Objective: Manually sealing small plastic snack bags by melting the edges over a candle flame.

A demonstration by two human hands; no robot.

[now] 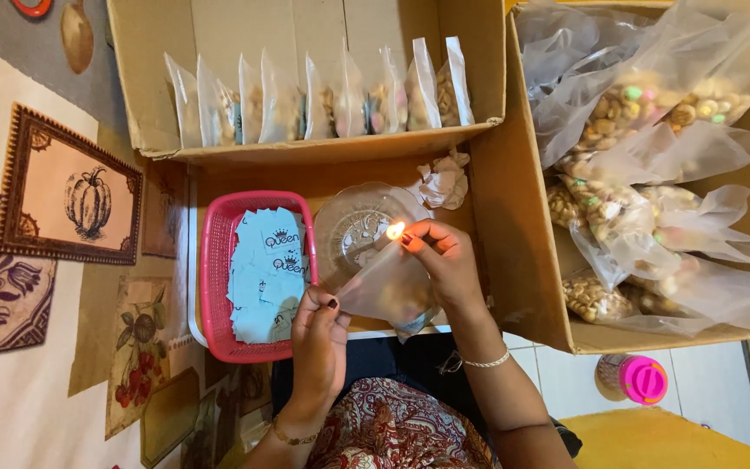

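Both hands hold a small clear plastic bag with snack mix inside. My left hand pinches the bag's lower left corner. My right hand grips its upper edge, right beside a small flame burning over a clear glass dish. The bag's top edge sits at the flame.
A pink basket of light blue paper labels stands at left. Behind is a cardboard box with a row of filled small bags. A second box at right holds large bags of mixed snacks. Crumpled paper lies near the dish; a pink-lidded jar is on the floor.
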